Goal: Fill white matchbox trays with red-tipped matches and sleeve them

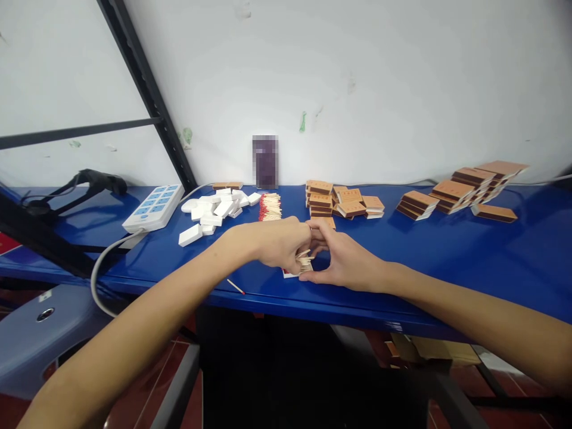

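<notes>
My left hand (283,243) is closed around a bundle of matches (305,260), their pale stick ends pointing right. Under it sits a small white matchbox tray (290,274), with a bit of red showing inside; most of it is covered by my hands. My right hand (346,256) curves round the tray's right end, thumb at the near corner and fingers behind. A single match (236,286) lies near the table's front edge. Just beyond my left hand is a heap of red-tipped matches (270,207).
White matchbox trays (218,208) are heaped at the left, beside a power strip (154,208) with a cable. Brown matchboxes (322,196) stand in piles behind my hands, and more stacked matchboxes (462,187) are at the right. A dark pixelated object (265,162) leans on the wall.
</notes>
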Tool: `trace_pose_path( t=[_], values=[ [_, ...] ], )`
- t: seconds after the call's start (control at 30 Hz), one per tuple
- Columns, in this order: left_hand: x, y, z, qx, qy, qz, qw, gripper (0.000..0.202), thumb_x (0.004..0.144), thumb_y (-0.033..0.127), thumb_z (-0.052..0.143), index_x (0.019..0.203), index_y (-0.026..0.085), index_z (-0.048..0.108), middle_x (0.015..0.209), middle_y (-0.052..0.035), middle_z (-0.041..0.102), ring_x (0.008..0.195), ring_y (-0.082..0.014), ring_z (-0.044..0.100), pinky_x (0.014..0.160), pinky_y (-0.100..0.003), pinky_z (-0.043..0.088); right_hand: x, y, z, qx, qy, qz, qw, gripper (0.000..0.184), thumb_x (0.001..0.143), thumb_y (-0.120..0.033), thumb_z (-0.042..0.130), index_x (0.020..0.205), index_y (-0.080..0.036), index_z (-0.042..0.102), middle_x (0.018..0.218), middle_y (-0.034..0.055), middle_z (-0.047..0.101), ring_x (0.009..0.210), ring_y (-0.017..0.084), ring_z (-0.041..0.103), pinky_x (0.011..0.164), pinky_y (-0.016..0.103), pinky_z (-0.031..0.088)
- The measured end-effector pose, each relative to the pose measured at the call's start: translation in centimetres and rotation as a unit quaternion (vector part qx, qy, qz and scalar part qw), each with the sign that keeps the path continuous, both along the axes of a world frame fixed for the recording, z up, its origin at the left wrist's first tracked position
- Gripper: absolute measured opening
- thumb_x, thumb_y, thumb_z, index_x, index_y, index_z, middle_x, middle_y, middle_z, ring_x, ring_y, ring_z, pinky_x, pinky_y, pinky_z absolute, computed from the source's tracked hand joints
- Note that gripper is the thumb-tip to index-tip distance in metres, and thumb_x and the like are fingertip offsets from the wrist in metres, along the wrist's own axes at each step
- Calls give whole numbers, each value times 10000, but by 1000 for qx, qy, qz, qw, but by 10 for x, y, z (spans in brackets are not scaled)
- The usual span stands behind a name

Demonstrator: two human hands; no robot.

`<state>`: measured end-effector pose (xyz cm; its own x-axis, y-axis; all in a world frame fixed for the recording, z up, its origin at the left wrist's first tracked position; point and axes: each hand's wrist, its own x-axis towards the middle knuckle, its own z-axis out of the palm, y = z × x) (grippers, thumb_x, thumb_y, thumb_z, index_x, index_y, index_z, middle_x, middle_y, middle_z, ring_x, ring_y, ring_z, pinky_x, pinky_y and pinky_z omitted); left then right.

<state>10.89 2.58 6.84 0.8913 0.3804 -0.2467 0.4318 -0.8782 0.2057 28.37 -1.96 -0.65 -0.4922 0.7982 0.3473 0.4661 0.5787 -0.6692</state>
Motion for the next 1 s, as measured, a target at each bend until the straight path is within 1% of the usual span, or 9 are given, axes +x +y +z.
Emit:
trace_pose_path(
  t=[0.1,0.23,0.3,0.4,0.5,0.6,0.67,0.83,1.0],
  values=[
    [-2,0,0,-12,-5,10,1000,235,728,141,663,539,165,526,510,21,505,505,-112,440,507,-282,339,1,1,-3,2,-4,6,1000,688,753,-304,791,1280,-222,356,1127,99,681,924,228,692,781,379,580],
    [-7,1,-1,-39,-42,7,998,128,776,151,652,649,144,644,595,12,606,530,-103,504,559,-267,389,-1,1,-3,5,-3,17,1000,702,778,-321,773,1312,-236,325,1030,54,674,886,207,672,797,380,568],
    [-12,0,2,-30,-68,13,997,92,794,178,655,717,137,686,636,4,638,541,-102,527,550,-257,390,-2,0,-2,2,-3,11,1000,704,774,-336,774,1311,-243,329,1024,47,665,877,204,665,793,381,567],
    [-31,-6,8,8,-113,36,993,115,828,236,653,807,139,712,718,-12,681,597,-115,572,565,-251,404,-2,-1,1,3,-14,4,1000,659,763,-353,784,1273,-241,381,1025,41,659,876,197,659,795,368,564],
    [-65,-19,8,37,-134,95,986,131,859,227,620,916,184,729,847,-6,712,738,-136,625,673,-253,447,0,-1,1,32,-48,5,998,461,781,-358,775,1141,-220,523,988,35,661,848,186,646,774,344,551],
    [-100,-31,-2,21,-111,181,977,208,845,351,687,1013,231,715,962,-3,701,839,-162,621,722,-258,462,2,1,-1,72,-78,18,994,261,817,-358,754,989,-200,640,989,48,666,859,189,640,767,331,531],
    [-116,-34,-12,-17,-100,212,972,262,832,426,709,1016,240,704,986,-2,681,869,-168,607,741,-257,466,2,2,-2,83,-81,33,993,213,836,-348,743,972,-195,683,1012,56,665,895,191,647,798,327,525],
    [-121,-32,-29,-82,-113,197,970,185,912,392,618,894,224,694,960,-6,633,814,-148,579,716,-253,445,3,1,-3,84,-91,60,991,200,895,-337,683,1035,-204,736,1064,69,645,921,185,642,820,319,524],
    [-114,-40,-37,-47,-138,173,974,192,978,323,513,867,197,607,915,-11,601,847,-160,564,756,-270,420,4,1,-4,87,-103,70,988,253,926,-338,637,1135,-221,716,1102,77,618,949,196,627,848,343,522]
  ],
)
